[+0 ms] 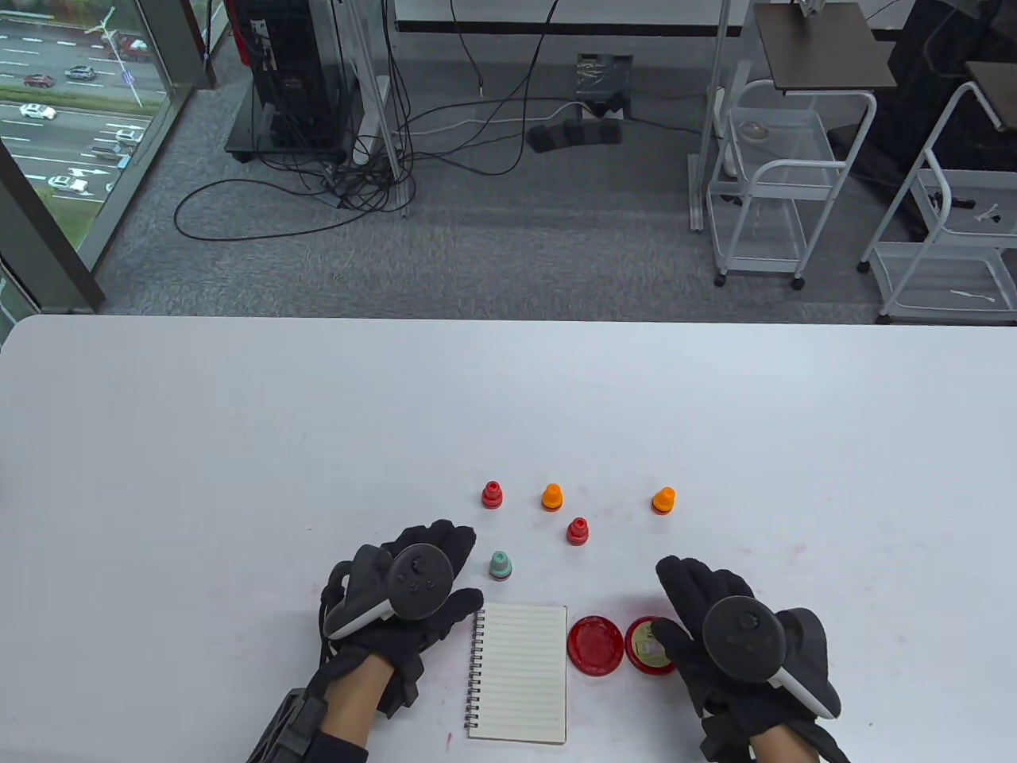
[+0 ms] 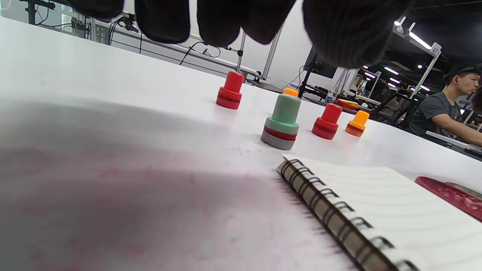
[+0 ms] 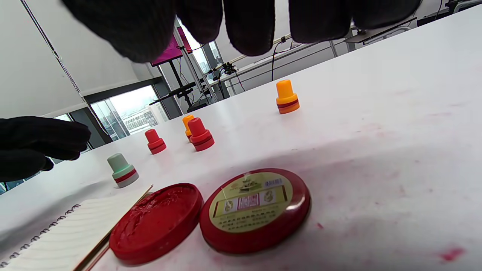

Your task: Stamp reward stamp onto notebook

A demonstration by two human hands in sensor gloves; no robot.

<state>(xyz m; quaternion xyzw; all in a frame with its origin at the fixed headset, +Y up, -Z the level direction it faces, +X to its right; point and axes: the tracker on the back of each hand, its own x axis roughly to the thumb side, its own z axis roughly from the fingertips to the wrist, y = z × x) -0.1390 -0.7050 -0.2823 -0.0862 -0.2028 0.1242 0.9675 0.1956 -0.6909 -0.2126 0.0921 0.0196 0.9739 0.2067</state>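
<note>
A spiral notebook [image 1: 518,672] lies open on the white table, lined page up; it also shows in the left wrist view [image 2: 380,210] and the right wrist view [image 3: 56,241]. Several small stamps stand behind it: a green one [image 1: 500,564] [image 2: 283,121] [image 3: 122,170], two red [image 1: 492,494] [image 1: 578,531] and two orange [image 1: 552,497] [image 1: 663,500]. An open red ink pad [image 1: 595,644] [image 3: 156,221] lies right of the notebook, its lid [image 1: 647,644] [image 3: 255,209] beside it. My left hand [image 1: 413,592] is open and empty, left of the notebook. My right hand [image 1: 715,620] is open and empty over the lid's right edge.
The table [image 1: 238,445] has faint pink ink smears around the ink pad and under my left hand. Beyond its far edge are cables, a computer tower [image 1: 286,71] and white wire carts [image 1: 783,183] on the floor.
</note>
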